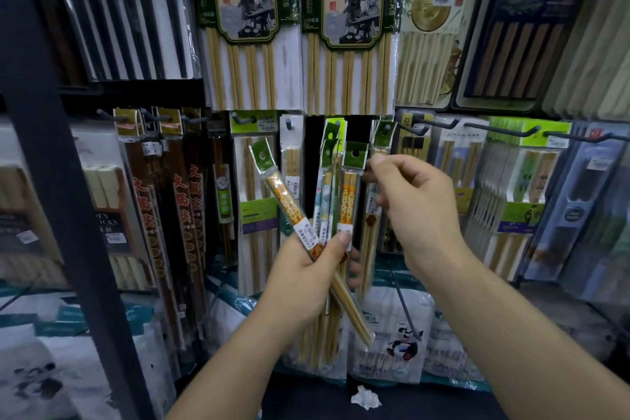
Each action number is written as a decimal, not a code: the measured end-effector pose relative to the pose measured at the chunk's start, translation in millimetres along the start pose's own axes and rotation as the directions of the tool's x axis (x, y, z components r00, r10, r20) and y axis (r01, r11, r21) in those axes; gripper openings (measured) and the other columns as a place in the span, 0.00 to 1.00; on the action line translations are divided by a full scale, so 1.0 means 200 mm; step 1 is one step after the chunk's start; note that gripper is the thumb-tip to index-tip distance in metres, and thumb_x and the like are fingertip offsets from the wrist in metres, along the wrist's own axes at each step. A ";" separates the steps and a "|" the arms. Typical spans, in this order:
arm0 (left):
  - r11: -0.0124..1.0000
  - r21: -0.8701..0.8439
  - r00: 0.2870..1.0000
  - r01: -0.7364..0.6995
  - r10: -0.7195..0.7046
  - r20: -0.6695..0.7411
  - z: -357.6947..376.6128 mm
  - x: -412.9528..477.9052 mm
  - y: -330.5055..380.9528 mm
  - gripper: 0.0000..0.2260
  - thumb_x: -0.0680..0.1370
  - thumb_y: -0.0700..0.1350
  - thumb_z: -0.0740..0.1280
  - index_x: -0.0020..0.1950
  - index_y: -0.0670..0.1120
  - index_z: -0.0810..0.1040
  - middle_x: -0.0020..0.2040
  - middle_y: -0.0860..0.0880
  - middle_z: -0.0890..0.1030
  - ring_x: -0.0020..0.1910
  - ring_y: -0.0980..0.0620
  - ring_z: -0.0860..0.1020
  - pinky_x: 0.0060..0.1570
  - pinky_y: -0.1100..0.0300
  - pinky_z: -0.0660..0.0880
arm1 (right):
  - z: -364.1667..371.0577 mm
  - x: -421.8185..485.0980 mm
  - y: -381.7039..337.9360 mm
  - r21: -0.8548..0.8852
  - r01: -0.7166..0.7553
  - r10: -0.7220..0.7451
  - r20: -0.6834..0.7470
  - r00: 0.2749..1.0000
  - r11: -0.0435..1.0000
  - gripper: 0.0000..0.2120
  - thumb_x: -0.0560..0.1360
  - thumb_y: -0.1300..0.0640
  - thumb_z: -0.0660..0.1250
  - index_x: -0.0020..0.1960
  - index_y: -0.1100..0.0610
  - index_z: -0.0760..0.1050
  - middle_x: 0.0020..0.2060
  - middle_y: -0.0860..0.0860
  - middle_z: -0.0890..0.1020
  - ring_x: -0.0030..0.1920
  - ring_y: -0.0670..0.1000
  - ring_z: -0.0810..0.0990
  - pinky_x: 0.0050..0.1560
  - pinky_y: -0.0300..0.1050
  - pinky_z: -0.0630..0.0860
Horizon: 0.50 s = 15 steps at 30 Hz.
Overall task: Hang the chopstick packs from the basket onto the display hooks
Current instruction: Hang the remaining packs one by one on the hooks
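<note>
- Gripping a fan of chopstick packs (289, 201) low in the left hand (303, 278), leaving the headers free.
- Pinching one pack's green header (354, 155) with the right hand (422, 211), hole upward for threading.
- Holding it just below the display hooks (387, 128); basket unseen.

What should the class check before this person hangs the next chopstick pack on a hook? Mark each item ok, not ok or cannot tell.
1. Left hand grips the bundle of packs securely: ok, fingers and thumb curl round it.
2. Right hand holds the next pack: ok, fingertips pinch the edge of its green header.
3. Hang hole in that header uncovered: ok.
4. Hole level with a hook: not ok, it sits lower than the hook to its left and the hook to its right.
5. Room left on those hooks: cannot tell; both already carry packs.
</note>
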<state>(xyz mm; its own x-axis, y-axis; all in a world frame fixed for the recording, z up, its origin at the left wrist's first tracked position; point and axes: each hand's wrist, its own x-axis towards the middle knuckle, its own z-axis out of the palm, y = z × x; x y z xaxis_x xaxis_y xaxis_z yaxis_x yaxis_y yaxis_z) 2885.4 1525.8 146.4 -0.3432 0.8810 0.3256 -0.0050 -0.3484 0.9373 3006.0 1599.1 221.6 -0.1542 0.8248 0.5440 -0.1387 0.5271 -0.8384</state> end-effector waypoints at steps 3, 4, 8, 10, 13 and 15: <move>0.999 -0.035 1.000 0.000 0.000 -0.003 0.02 0.01 0.02 0.06 0.82 0.44 0.67 0.52 0.42 0.81 0.39 0.48 0.85 0.39 0.48 0.85 0.38 0.54 0.84 | 0.01 -0.01 -0.02 -0.046 0.059 -0.057 0.044 0.997 0.997 0.08 0.80 0.53 0.69 0.43 0.48 0.84 0.32 0.46 0.81 0.34 0.40 0.76 0.37 0.33 0.75; 0.999 -0.034 1.000 -0.005 0.005 0.002 0.02 0.01 0.02 0.06 0.82 0.45 0.67 0.52 0.42 0.81 0.38 0.48 0.85 0.39 0.48 0.85 0.38 0.54 0.84 | 0.01 0.00 -0.03 -0.060 0.062 -0.059 0.043 0.997 0.996 0.07 0.79 0.54 0.70 0.43 0.49 0.83 0.31 0.45 0.80 0.34 0.41 0.76 0.37 0.33 0.75; 0.998 -0.054 1.000 -0.009 0.010 0.014 0.04 0.02 0.01 0.09 0.78 0.51 0.69 0.50 0.46 0.83 0.40 0.46 0.86 0.41 0.47 0.86 0.39 0.54 0.84 | 0.01 0.03 -0.03 -0.069 0.043 -0.041 0.031 0.999 0.997 0.08 0.80 0.54 0.69 0.42 0.52 0.82 0.28 0.44 0.76 0.32 0.43 0.74 0.34 0.34 0.74; 1.000 -0.006 1.000 -0.025 0.025 -0.004 0.04 0.03 0.00 0.11 0.76 0.56 0.68 0.48 0.51 0.84 0.44 0.43 0.86 0.45 0.47 0.86 0.42 0.56 0.84 | 0.00 0.05 -0.03 -0.069 0.032 -0.032 0.002 0.999 0.997 0.10 0.81 0.54 0.68 0.42 0.53 0.82 0.28 0.45 0.75 0.32 0.43 0.73 0.33 0.33 0.73; 0.996 0.072 0.997 -0.044 0.049 -0.058 0.03 0.05 -0.03 0.13 0.74 0.62 0.66 0.49 0.56 0.84 0.46 0.52 0.86 0.48 0.55 0.84 0.49 0.64 0.81 | -0.01 0.10 -0.04 -0.016 -0.005 0.004 -0.073 0.997 1.000 0.12 0.82 0.53 0.67 0.41 0.57 0.81 0.29 0.50 0.73 0.30 0.44 0.70 0.31 0.33 0.69; 1.000 0.009 0.997 -0.010 0.011 -0.078 0.03 0.06 -0.05 0.17 0.73 0.61 0.67 0.50 0.50 0.83 0.41 0.52 0.83 0.44 0.54 0.83 0.49 0.58 0.80 | -0.02 0.14 -0.05 -0.003 -0.009 0.008 -0.127 0.992 1.000 0.14 0.82 0.53 0.67 0.40 0.58 0.80 0.30 0.51 0.72 0.30 0.45 0.69 0.31 0.32 0.68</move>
<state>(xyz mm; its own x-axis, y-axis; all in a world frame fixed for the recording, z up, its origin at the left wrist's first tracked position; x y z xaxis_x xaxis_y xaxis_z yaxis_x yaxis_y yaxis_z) 2886.4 1540.7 141.5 -0.4157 0.8493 0.3253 0.0071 -0.3546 0.9350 3007.1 1617.6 244.9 -0.0300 0.8485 0.5283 -0.1344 0.5203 -0.8433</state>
